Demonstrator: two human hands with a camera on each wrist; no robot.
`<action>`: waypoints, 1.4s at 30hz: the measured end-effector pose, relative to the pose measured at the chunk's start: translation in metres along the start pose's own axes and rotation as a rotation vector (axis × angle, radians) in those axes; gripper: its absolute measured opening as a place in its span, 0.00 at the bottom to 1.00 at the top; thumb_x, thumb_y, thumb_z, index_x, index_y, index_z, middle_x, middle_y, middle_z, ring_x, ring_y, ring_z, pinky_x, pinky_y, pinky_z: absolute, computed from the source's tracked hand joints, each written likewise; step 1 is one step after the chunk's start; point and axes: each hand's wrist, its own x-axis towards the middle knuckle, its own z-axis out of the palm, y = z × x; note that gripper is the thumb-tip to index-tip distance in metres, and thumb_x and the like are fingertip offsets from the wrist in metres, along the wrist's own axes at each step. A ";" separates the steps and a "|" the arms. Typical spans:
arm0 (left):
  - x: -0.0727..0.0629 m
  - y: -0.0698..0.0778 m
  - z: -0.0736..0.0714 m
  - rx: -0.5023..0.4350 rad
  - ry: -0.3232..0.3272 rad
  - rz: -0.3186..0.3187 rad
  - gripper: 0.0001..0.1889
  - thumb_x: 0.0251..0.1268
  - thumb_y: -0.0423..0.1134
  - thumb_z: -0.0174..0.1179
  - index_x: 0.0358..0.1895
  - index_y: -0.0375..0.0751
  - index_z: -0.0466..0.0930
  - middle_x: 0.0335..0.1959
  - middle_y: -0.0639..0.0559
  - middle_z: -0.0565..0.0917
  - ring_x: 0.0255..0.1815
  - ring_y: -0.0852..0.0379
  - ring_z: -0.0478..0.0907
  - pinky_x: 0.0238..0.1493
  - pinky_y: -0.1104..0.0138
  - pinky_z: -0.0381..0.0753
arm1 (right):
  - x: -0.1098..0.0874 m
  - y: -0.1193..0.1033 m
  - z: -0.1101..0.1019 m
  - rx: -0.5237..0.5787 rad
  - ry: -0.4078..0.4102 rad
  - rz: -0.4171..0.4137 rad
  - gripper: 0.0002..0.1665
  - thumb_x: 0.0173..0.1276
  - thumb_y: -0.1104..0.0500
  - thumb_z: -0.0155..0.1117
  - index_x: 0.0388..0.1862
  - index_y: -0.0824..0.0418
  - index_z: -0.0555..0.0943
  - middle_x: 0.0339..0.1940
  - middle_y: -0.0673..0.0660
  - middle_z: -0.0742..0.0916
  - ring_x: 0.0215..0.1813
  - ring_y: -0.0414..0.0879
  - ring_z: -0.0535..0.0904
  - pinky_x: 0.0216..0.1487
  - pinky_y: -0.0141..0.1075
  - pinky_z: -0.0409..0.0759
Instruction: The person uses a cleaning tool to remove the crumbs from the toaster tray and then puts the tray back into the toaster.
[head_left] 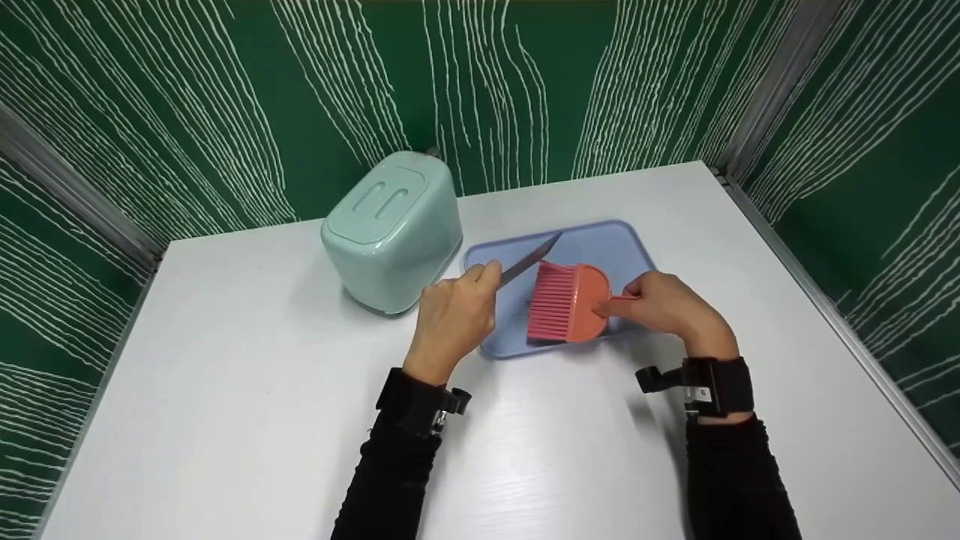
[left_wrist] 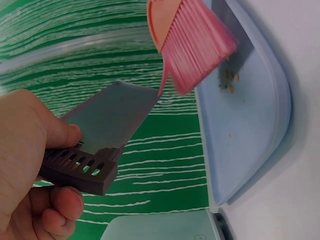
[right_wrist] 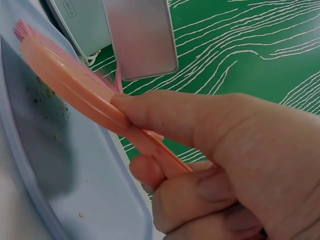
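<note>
My left hand [head_left: 456,319] grips a thin grey metal crumb tray [left_wrist: 117,112] by its dark slotted end. The crumb tray is tilted on edge above the blue tray [head_left: 611,244]. In my right hand [head_left: 667,306] is the handle of a small orange brush [head_left: 589,301] with pink bristles, the thumb lying on the brush's back. Those bristles point left over the blue tray, close by the crumb tray's far end; a few strands appear to meet its corner in the left wrist view. Brown crumbs [left_wrist: 231,82] lie scattered in the blue tray below the brush.
A mint-green toaster [head_left: 397,225] stands on the white table [head_left: 247,375], left of and behind the blue tray. Green walls [head_left: 570,90] with white wavy lines border the table at the back and sides.
</note>
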 end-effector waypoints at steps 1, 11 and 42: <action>0.000 0.000 0.000 -0.002 -0.002 -0.002 0.07 0.70 0.31 0.60 0.35 0.43 0.73 0.22 0.54 0.79 0.12 0.55 0.75 0.11 0.59 0.73 | -0.001 0.000 0.000 0.003 -0.002 -0.003 0.36 0.67 0.32 0.72 0.16 0.50 0.64 0.17 0.43 0.63 0.25 0.42 0.61 0.28 0.35 0.56; -0.001 -0.003 -0.001 0.001 -0.022 -0.024 0.06 0.69 0.31 0.60 0.35 0.43 0.73 0.23 0.54 0.80 0.12 0.54 0.76 0.11 0.58 0.74 | -0.007 -0.006 -0.010 0.015 0.052 0.029 0.34 0.67 0.29 0.71 0.22 0.52 0.69 0.22 0.46 0.70 0.33 0.47 0.71 0.33 0.39 0.69; 0.001 -0.002 -0.004 -0.055 -0.031 -0.054 0.08 0.77 0.35 0.58 0.34 0.43 0.73 0.22 0.53 0.79 0.12 0.52 0.73 0.11 0.58 0.71 | -0.003 -0.004 -0.005 -0.013 0.040 0.060 0.34 0.66 0.26 0.70 0.24 0.52 0.71 0.25 0.47 0.72 0.39 0.49 0.73 0.36 0.40 0.70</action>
